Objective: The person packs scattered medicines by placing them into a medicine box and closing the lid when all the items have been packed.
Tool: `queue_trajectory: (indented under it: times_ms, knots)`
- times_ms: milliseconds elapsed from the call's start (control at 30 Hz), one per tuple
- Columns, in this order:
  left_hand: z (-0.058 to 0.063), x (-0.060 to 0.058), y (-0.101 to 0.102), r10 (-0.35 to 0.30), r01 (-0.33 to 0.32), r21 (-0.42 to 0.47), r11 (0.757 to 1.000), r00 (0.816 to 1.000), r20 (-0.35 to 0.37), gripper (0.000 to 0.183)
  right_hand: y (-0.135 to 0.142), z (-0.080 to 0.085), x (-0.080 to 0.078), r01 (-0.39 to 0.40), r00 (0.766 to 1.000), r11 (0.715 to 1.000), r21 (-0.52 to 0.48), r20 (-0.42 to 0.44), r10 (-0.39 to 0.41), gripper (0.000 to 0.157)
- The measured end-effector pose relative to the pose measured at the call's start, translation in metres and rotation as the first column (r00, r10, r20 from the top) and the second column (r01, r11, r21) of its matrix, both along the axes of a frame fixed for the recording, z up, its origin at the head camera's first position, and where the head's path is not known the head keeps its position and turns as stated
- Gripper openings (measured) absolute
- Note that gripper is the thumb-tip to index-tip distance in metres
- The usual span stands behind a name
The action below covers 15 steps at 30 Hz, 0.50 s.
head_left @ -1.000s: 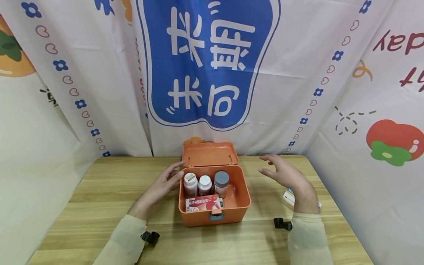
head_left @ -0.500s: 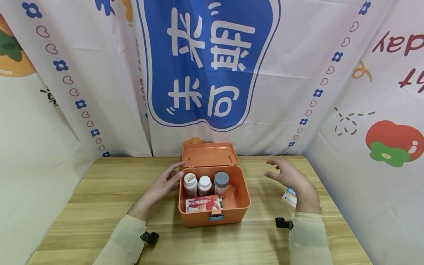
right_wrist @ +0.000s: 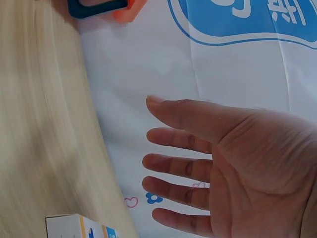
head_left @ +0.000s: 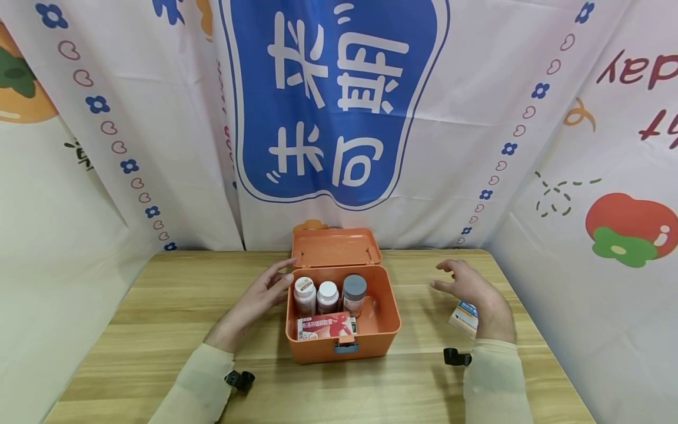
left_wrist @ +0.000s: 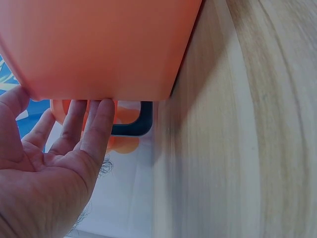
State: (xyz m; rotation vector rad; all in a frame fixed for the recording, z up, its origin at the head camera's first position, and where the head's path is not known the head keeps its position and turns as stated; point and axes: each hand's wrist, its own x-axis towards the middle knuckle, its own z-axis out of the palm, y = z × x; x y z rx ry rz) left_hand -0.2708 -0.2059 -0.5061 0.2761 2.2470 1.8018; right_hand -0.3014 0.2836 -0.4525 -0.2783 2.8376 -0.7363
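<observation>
An orange plastic box (head_left: pixel 344 352) with its lid (head_left: pixel 336 247) tipped back stands mid-table. Inside are two white-capped bottles, a grey-capped bottle (head_left: pixel 354 291) and a red-and-white medicine carton (head_left: pixel 324 327). My left hand (head_left: pixel 262 294) rests with extended fingers against the box's left side; in the left wrist view its fingertips touch the orange wall (left_wrist: pixel 99 49). To the right of the box, my right hand (head_left: pixel 471 285) hovers with relaxed fingers, holding nothing. Partly hidden behind my right wrist lies a white-and-blue carton (head_left: pixel 464 318), whose corner also shows low in the right wrist view.
The wooden table (head_left: pixel 185 306) has a printed cloth (head_left: pixel 455 147) hanging behind it, and more cloth along both sides. The box's dark handle (left_wrist: pixel 133 126) shows behind it in the left wrist view. Black camera mounts sit on both wrists.
My right hand has drifted right and slightly toward me, away from the box, showing more of the white-and-blue carton. My left hand and the box have stayed put.
</observation>
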Motion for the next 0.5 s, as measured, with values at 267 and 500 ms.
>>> queue_trajectory:
  times_ms: [267, 500]
  knots:
    - [0.000, 0.000, 0.000, -0.008, 0.008, -0.001, 1.000, 1.000, -0.005, 0.060, 0.006, -0.004, 0.004, 0.043, 0.998, 0.999, 0.005, 0.049, -0.043, 0.064]
    - [0.000, -0.001, 0.000, 0.007, -0.007, 0.009, 1.000, 1.000, 0.012, 0.060, 0.012, -0.008, 0.005, 0.074, 0.990, 0.997, 0.022, 0.118, -0.076, 0.069]
